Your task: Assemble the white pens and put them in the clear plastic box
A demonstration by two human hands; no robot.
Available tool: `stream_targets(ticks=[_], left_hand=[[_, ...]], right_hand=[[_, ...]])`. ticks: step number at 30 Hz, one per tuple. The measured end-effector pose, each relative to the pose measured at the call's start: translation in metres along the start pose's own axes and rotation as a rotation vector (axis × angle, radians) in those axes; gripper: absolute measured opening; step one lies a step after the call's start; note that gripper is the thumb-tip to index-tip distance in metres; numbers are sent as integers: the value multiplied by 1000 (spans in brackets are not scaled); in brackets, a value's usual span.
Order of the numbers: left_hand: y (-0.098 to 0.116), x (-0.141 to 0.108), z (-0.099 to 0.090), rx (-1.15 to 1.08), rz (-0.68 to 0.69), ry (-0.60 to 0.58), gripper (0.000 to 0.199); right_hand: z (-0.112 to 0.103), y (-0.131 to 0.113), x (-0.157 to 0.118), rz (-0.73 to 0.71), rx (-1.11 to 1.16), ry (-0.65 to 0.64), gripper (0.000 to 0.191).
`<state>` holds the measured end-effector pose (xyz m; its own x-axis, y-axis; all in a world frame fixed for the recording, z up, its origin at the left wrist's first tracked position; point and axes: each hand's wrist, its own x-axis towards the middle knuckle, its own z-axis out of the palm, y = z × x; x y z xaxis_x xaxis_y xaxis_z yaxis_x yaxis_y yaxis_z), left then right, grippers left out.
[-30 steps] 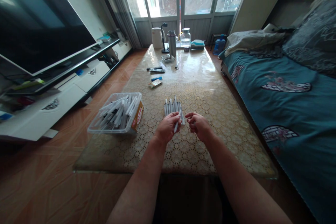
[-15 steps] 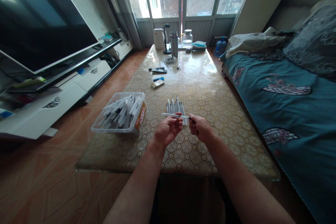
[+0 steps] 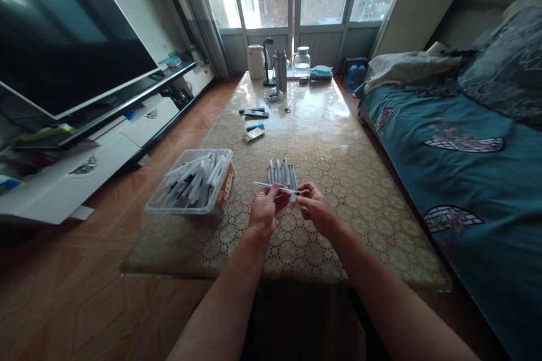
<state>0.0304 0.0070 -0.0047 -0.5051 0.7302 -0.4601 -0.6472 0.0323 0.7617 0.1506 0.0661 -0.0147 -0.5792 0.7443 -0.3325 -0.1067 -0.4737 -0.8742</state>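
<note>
A slim white pen (image 3: pixel 266 185) with a dark end on its right lies across my two hands above the table. My left hand (image 3: pixel 265 207) pinches it near the middle between thumb and fingers. The fingertips of my right hand (image 3: pixel 314 206) are closed at its dark end. Just beyond my hands, several similar pens (image 3: pixel 284 172) lie side by side on the patterned tablecloth (image 3: pixel 330 237). To the left stands a clear plastic box (image 3: pixel 154 203) heaped with pens, an orange label on its right side.
Farther up the table are a small carton (image 3: pixel 254 135), a blue item (image 3: pixel 255 127), dark thin items (image 3: pixel 256 114), a glass ashtray (image 3: pixel 273 95), a steel flask (image 3: pixel 280 70), a kettle (image 3: pixel 256 62) and a glass jug (image 3: pixel 302 61). A bed (image 3: pixel 423 118) is at right.
My left thumb has closed onto the pen. My right hand has shifted slightly left, its fingers changing from a fist-like grip to fingertips at the dark end. The pen now tilts down rightward.
</note>
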Motion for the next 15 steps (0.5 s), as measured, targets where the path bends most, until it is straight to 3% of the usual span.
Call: stream_targets(ticks=[5,9,15], left_hand=[[-1,-1,1,9,1,-11,13],[-2,-1,1,20,5,-13,14],[1,-2,3,-3,9,15,11]], right_hand=[[-4,-2,3,115,-39,32,30],[-6,4,6,76,-141,-23,40],[0,3,4,103,-24,-15,31]])
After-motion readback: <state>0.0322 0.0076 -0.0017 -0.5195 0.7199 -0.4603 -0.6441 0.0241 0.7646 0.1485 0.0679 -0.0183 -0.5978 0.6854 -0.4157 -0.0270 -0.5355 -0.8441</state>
